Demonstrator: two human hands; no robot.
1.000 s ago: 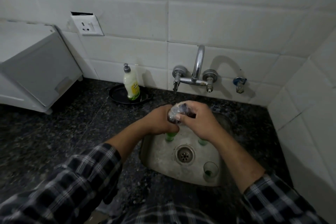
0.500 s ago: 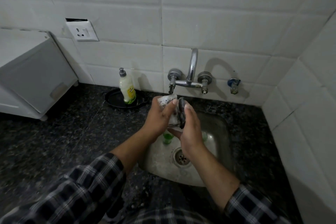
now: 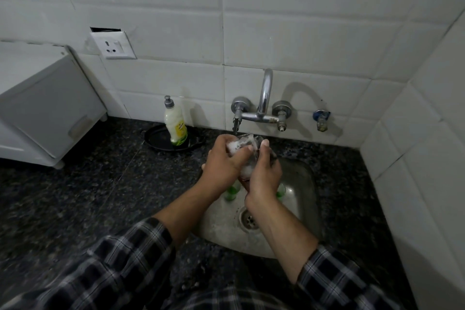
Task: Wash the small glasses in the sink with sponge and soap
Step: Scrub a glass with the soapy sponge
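Observation:
Above the steel sink (image 3: 303,184), just under the tap spout (image 3: 235,127), both my hands meet. My left hand (image 3: 222,161) grips a small glass (image 3: 242,145) covered in white foam. My right hand (image 3: 264,176) holds a dark sponge (image 3: 273,156) against the glass. Two more small glasses with green bottoms stand in the sink, one (image 3: 231,192) below my left hand and one (image 3: 281,191) to the right of my right wrist. A soap bottle (image 3: 175,124) stands left of the sink.
The soap bottle stands on a black pan (image 3: 157,139) on the dark granite counter (image 3: 88,196). A white appliance (image 3: 45,108) fills the left side. The chrome tap (image 3: 265,98), a blue valve (image 3: 320,118) and a socket (image 3: 113,45) are on the tiled wall. The drain (image 3: 249,219) lies mid-sink.
Both hands have lifted the glass and sponge closer to the spout. The right hand has shifted around the glass. A glass seen at the sink's front right is now hidden by my forearm.

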